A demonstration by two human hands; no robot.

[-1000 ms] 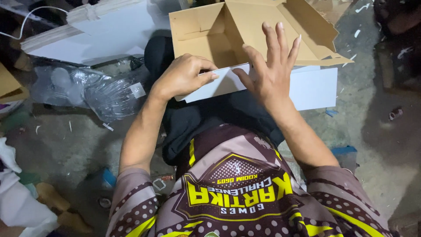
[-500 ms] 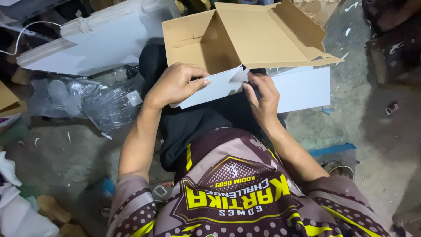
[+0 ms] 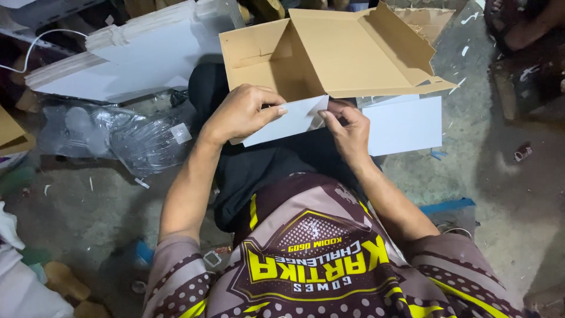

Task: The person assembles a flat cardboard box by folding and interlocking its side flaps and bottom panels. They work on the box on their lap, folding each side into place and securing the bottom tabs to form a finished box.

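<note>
left hand: left hand [image 3: 244,112] grip closed on the near white flap [image 3: 282,121] of the brown corrugated cardboard box with white outside [image 3: 329,56], thumb under, fingers over the flap edge.
right hand: right hand [image 3: 347,132] grip pinching the same flap at its right corner, fingertips curled in, touching the left hand's side of the fold.
box: open, tilted toward the person, resting on the lap over the black trousers [image 3: 265,168]; lid flaps stand up on the far side.
right of box: flat white card panel [image 3: 406,123] just beside it, on the grey concrete floor [image 3: 500,194].
left of box: stack of flat white cardboard sheets [image 3: 141,53]; crumpled clear plastic bag [image 3: 118,138] nearer the person.
</note>
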